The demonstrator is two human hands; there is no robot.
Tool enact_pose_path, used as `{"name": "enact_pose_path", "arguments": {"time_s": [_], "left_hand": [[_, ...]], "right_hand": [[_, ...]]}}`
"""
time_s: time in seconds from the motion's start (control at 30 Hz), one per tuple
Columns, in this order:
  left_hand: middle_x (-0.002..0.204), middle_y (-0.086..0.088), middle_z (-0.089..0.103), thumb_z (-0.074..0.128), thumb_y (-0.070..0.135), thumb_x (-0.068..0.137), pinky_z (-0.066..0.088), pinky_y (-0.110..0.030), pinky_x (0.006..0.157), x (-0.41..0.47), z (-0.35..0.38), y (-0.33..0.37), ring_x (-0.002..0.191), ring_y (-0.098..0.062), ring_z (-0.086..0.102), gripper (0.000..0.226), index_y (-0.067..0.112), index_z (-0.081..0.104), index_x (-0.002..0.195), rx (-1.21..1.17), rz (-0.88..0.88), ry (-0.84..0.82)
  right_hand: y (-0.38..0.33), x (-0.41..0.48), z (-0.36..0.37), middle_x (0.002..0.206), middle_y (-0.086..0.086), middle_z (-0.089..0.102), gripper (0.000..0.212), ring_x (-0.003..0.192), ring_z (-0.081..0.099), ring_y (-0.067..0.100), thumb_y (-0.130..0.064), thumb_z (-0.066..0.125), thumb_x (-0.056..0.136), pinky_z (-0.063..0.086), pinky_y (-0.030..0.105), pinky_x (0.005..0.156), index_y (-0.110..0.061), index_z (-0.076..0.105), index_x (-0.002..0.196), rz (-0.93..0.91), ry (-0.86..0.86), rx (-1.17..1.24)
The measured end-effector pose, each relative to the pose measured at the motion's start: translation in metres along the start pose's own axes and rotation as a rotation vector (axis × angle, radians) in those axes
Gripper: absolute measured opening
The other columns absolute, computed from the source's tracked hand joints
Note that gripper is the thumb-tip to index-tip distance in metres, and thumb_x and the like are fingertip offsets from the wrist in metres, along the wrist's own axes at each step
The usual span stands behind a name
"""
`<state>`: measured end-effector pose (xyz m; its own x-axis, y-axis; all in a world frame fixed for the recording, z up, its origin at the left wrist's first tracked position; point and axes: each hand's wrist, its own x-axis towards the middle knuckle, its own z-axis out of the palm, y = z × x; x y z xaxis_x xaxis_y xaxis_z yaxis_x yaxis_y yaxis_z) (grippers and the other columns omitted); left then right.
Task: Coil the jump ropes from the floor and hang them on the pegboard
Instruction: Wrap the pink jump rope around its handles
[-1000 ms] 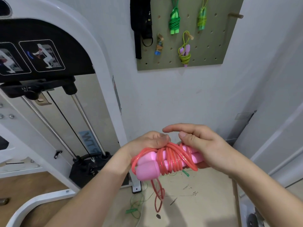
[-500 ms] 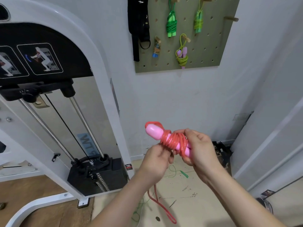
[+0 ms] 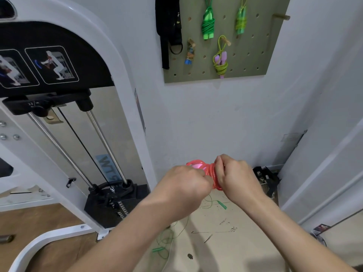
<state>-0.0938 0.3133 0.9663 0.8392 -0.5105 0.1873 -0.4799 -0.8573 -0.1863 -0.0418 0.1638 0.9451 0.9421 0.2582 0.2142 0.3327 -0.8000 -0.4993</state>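
Note:
I hold a red jump rope (image 3: 210,173) with pink handles, coiled into a tight bundle, in front of me at waist height. My left hand (image 3: 184,185) grips the bundle's left part, fingers curled over it. My right hand (image 3: 233,175) grips the right part, and the red coils show between the two hands. The olive pegboard (image 3: 255,59) hangs on the wall above, with a green rope (image 3: 208,24), a lime rope (image 3: 241,22) and a yellow-green rope with purple handles (image 3: 221,61) on its pegs. A thin green rope (image 3: 167,238) lies on the floor below.
A white cable weight machine (image 3: 78,134) with a black weight stack (image 3: 115,205) fills the left. A black strap (image 3: 169,30) hangs at the pegboard's left edge. One bare wooden peg (image 3: 280,16) sticks out at the top right. Black clutter (image 3: 267,179) sits in the corner.
The loose red tail that hung toward the floor is gone from below the bundle. My left hand has moved up over the pink handles, and both hands now close round the coil.

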Motion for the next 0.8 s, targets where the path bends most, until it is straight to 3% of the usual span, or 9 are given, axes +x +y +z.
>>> {"name": "enact_pose_path", "arguments": {"time_s": [0.1,0.17,0.3,0.43,0.57,0.63,0.67,0.77,0.8], "left_hand": [[0.05,0.007,0.05,0.058,0.048,0.08,0.03,-0.02,0.039,-0.001,-0.007,-0.017,0.042,-0.016,0.051,0.035,0.021,0.06,0.057,-0.065,-0.003,0.156],[0.053,0.007,0.052,0.041,0.057,0.081,0.03,-0.02,0.042,0.0,-0.016,-0.023,0.047,-0.015,0.054,0.045,0.023,0.063,0.06,-0.118,-0.015,0.18],[0.066,0.009,0.061,0.05,0.065,0.077,0.044,-0.026,0.054,0.001,-0.023,-0.037,0.065,-0.009,0.061,0.042,0.029,0.073,0.076,-0.38,-0.097,0.125],[0.067,0.012,0.068,0.082,0.037,0.065,0.048,-0.023,0.067,0.003,-0.034,-0.042,0.069,-0.002,0.063,0.018,0.023,0.077,0.075,-1.035,-0.234,-0.009],[0.071,-0.004,0.071,0.079,0.041,0.069,0.049,-0.022,0.065,0.003,-0.032,-0.046,0.067,-0.011,0.062,0.033,0.008,0.075,0.072,-1.335,-0.24,-0.067],[0.073,-0.016,0.065,0.074,0.046,0.074,0.046,-0.024,0.061,0.003,-0.026,-0.045,0.067,-0.019,0.058,0.051,-0.004,0.07,0.08,-1.487,-0.276,-0.061],[0.073,-0.016,0.063,0.072,0.04,0.078,0.046,-0.024,0.059,0.003,-0.023,-0.044,0.064,-0.019,0.056,0.049,-0.009,0.068,0.081,-1.563,-0.301,-0.047],[0.065,-0.009,0.063,0.062,0.009,0.079,0.043,-0.018,0.046,0.004,-0.016,-0.033,0.047,-0.012,0.053,0.01,0.006,0.072,0.078,-1.828,-0.379,0.046],[0.062,-0.008,0.063,0.057,0.002,0.078,0.038,-0.016,0.04,0.003,-0.013,-0.028,0.04,-0.01,0.046,0.021,0.016,0.072,0.075,-1.866,-0.381,0.113]], "right_hand": [[0.003,-0.002,-0.009,0.067,0.012,0.059,0.038,0.07,0.056,0.038,-0.035,0.034,0.101,0.039,0.038,0.061,-0.018,0.044,0.068,-0.081,-0.134,-0.047],[0.001,-0.002,-0.017,0.063,0.007,0.054,0.04,0.068,0.054,0.034,-0.034,0.034,0.101,0.034,0.035,0.06,-0.018,0.04,0.065,-0.166,-0.212,-0.084],[-0.008,-0.002,-0.036,0.058,-0.002,0.053,0.044,0.058,0.048,0.017,-0.037,0.035,0.102,0.038,0.033,0.06,-0.014,0.051,0.068,-0.283,-0.358,0.073],[-0.02,-0.013,-0.059,0.046,-0.011,0.044,0.05,0.04,0.039,0.004,-0.04,0.035,0.099,0.031,0.013,0.045,-0.001,0.058,0.079,-0.248,-0.513,0.461],[-0.026,-0.012,-0.076,0.049,-0.003,0.038,0.024,0.038,0.027,0.01,-0.04,0.046,0.091,0.022,0.018,0.036,-0.016,0.048,0.085,-0.15,-0.501,0.832],[-0.026,-0.01,-0.075,0.046,-0.002,0.035,0.023,0.035,0.026,0.01,-0.039,0.048,0.088,0.02,0.015,0.037,-0.018,0.044,0.082,-0.069,-0.496,0.941],[-0.025,-0.01,-0.073,0.044,-0.004,0.035,0.024,0.032,0.027,0.008,-0.039,0.049,0.087,0.02,0.013,0.037,-0.017,0.043,0.081,-0.024,-0.48,0.986],[-0.022,-0.006,-0.065,0.042,-0.002,0.032,0.027,0.029,0.028,0.01,-0.036,0.052,0.093,0.019,0.014,0.036,-0.016,0.044,0.076,0.036,-0.338,1.173],[-0.021,-0.005,-0.063,0.042,0.001,0.031,0.025,0.028,0.029,0.01,-0.033,0.051,0.093,0.017,0.014,0.036,-0.015,0.044,0.076,0.054,-0.264,1.234]]}}
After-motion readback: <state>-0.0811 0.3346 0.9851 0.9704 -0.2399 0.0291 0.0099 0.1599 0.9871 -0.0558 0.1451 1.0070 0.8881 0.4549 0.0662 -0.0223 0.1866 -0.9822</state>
